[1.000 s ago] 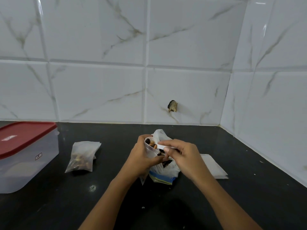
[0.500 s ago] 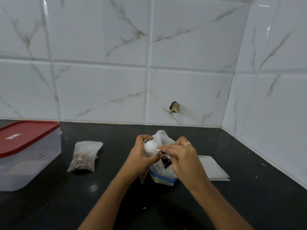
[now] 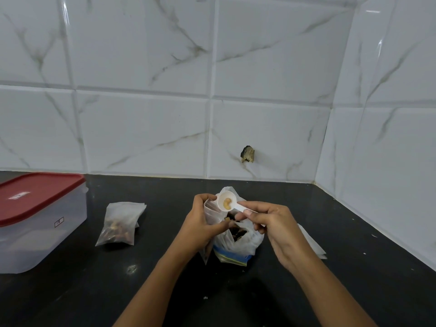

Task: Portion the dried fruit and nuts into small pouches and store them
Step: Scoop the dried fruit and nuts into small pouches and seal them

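step: filling a pouch | left hand (image 3: pixel 200 223) grips small pouch (image 3: pixel 210 210) over fruit-and-nut bag (image 3: pixel 236 244), mid worktop (image 3: pixel 165 291) | right hand (image 3: pixel 271 223) pinches scoop (image 3: pixel 220 199) (one cashew (image 3: pixel 227 204)) | next, likely: tip scoop into pouch mouth

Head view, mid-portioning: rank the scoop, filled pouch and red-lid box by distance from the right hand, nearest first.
1. Scoop: held in the right hand, centre.
2. Filled pouch: lying to the left of centre.
3. Red-lid box: at the far left edge.
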